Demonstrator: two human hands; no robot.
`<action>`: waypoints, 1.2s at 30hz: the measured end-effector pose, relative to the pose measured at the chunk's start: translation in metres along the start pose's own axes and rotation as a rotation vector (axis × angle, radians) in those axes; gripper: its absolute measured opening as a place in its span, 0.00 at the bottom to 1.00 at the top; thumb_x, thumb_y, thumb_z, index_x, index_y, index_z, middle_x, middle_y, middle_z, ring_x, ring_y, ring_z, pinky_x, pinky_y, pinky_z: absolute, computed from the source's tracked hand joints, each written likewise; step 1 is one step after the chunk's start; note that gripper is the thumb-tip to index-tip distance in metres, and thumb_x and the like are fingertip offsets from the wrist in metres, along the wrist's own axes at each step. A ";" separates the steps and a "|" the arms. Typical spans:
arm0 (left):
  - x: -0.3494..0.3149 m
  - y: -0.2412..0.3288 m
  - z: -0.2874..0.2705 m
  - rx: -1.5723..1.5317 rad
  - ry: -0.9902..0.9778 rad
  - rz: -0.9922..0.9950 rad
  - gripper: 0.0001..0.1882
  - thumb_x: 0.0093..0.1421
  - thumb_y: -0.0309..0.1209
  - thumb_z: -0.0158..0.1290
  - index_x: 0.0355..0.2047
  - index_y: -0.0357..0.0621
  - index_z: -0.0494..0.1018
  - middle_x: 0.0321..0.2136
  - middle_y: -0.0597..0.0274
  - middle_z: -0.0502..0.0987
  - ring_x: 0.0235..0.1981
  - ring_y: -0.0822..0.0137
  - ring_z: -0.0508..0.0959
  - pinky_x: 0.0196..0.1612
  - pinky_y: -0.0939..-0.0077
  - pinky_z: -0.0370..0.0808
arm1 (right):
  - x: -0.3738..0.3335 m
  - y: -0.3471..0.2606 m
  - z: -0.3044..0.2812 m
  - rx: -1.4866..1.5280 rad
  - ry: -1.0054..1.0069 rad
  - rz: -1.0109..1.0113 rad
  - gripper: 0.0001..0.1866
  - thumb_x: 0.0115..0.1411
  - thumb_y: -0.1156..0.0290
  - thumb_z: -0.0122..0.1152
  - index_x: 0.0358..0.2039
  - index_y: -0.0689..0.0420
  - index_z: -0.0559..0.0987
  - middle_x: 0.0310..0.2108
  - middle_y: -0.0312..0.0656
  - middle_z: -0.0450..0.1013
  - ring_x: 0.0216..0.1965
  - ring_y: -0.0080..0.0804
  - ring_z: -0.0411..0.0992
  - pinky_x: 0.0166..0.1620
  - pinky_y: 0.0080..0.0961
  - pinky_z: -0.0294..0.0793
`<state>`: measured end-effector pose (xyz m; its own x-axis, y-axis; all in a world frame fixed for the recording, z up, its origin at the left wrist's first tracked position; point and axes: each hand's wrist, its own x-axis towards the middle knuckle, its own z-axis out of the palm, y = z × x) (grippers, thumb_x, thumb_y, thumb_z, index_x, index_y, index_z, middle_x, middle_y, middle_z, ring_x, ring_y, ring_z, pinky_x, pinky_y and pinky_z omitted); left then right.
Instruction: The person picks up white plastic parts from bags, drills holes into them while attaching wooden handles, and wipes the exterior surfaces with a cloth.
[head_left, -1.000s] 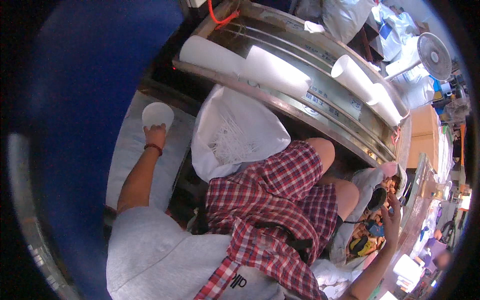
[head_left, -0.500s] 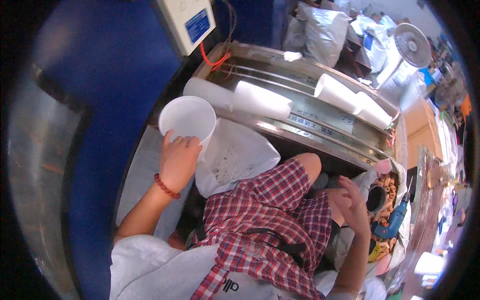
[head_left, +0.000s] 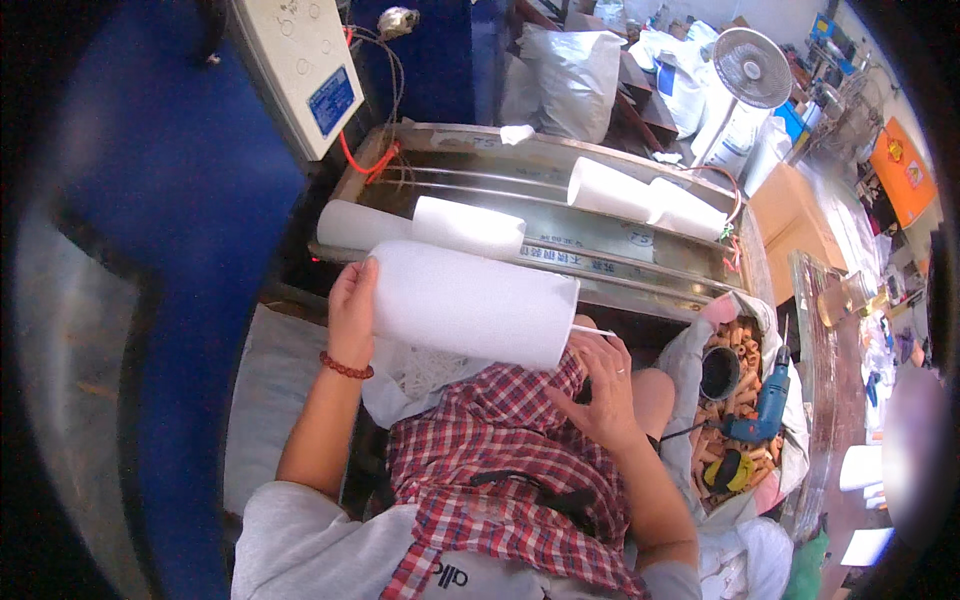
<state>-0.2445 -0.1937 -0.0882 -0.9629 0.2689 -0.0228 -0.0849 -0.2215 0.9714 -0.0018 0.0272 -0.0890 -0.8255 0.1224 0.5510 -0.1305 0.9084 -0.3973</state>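
Observation:
A white cylinder with a slightly rough surface lies sideways above my lap. My left hand grips its left end, the thumb side at the rim; the inner fingers are partly hidden. A thin white strip sticks out at the cylinder's right end. Just beside that end is my right hand, thumb and fingers apart; whether its fingertips touch the strip I cannot tell. Below the cylinder, a white bag holds thin white strands.
Across the metal trough lie more white cylinders. To the right, a sack holds brown tube pieces, a dark cup and a blue power drill. A control box and a fan stand beyond.
My left hand has turned the cylinder from mouth-up to sideways and brought it over my lap. My right hand has moved left to its right end. The view has shifted.

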 end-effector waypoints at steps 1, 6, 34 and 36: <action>0.004 -0.014 -0.006 -0.072 0.007 -0.092 0.13 0.62 0.39 0.50 0.33 0.41 0.71 0.31 0.68 0.73 0.31 0.77 0.69 0.36 0.81 0.67 | -0.001 0.000 0.001 -0.038 -0.013 -0.031 0.35 0.42 0.65 0.71 0.50 0.58 0.67 0.48 0.43 0.69 0.53 0.42 0.62 0.59 0.48 0.53; -0.001 -0.053 -0.022 -0.128 -0.085 -0.371 0.15 0.63 0.39 0.48 0.42 0.40 0.72 0.39 0.62 0.76 0.39 0.71 0.76 0.42 0.75 0.73 | 0.016 -0.011 0.017 -0.089 -0.008 -0.171 0.38 0.39 0.68 0.72 0.51 0.56 0.64 0.48 0.43 0.69 0.50 0.45 0.65 0.58 0.53 0.52; 0.008 -0.170 -0.102 -0.293 -0.039 -0.760 0.21 0.64 0.42 0.44 0.47 0.36 0.67 0.42 0.55 0.75 0.40 0.63 0.76 0.42 0.70 0.75 | 0.077 -0.049 0.080 0.274 -0.499 -0.168 0.42 0.48 0.71 0.60 0.61 0.65 0.50 0.35 0.51 0.72 0.45 0.48 0.69 0.60 0.43 0.53; 0.007 -0.166 -0.099 -0.293 -0.052 -0.770 0.21 0.63 0.42 0.45 0.47 0.37 0.68 0.41 0.56 0.75 0.40 0.63 0.76 0.41 0.70 0.75 | 0.075 -0.050 0.077 0.235 -0.511 -0.179 0.42 0.48 0.71 0.58 0.60 0.67 0.49 0.36 0.50 0.72 0.46 0.47 0.69 0.60 0.41 0.52</action>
<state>-0.2629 -0.2478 -0.2725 -0.5954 0.4869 -0.6390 -0.7865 -0.1910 0.5873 -0.0992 -0.0399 -0.0848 -0.9317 -0.2858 0.2241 -0.3622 0.7770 -0.5149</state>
